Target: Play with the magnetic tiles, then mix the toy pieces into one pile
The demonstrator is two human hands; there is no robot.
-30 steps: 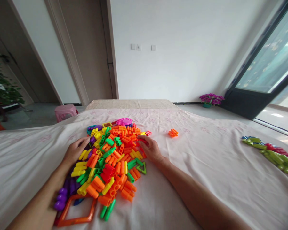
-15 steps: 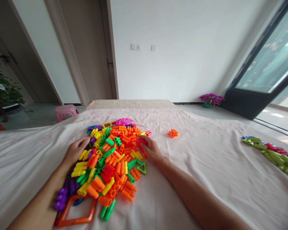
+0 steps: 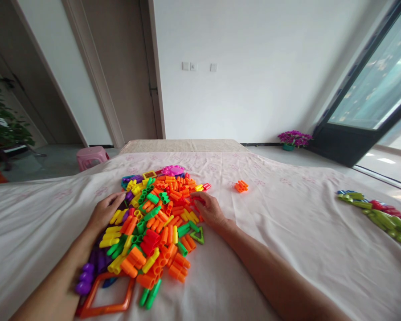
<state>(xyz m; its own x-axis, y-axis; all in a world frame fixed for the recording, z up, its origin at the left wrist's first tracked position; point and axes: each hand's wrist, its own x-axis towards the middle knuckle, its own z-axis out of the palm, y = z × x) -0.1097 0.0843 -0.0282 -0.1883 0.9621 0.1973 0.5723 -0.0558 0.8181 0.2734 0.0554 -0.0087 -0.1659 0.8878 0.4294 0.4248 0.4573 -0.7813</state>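
Note:
A heap of plastic building blocks (image 3: 160, 214) in orange, yellow, green, red and purple lies between my two hands. Along its left edge rests my left hand (image 3: 105, 209), thumb and fingers apart, next to yellow and purple blocks. My right hand (image 3: 211, 210) is at the right edge, with its fingers curved over red and orange blocks and a gap showing by the thumb. I see no block lifted in either hand. Close to the right wrist lies a green triangle (image 3: 198, 235). An orange square frame (image 3: 107, 294) lies beside my left forearm.
A pale floral cloth (image 3: 270, 223) covers the table. A lone orange block (image 3: 241, 186) lies right of the heap. Green, red and blue pieces (image 3: 387, 218) lie at the far right. A pink stool (image 3: 92, 158) and a pot of purple flowers (image 3: 294, 139) stand beyond.
The fingers of my right hand have shifted slightly and bent a little at the heap's right edge. My left hand and the blocks look the same.

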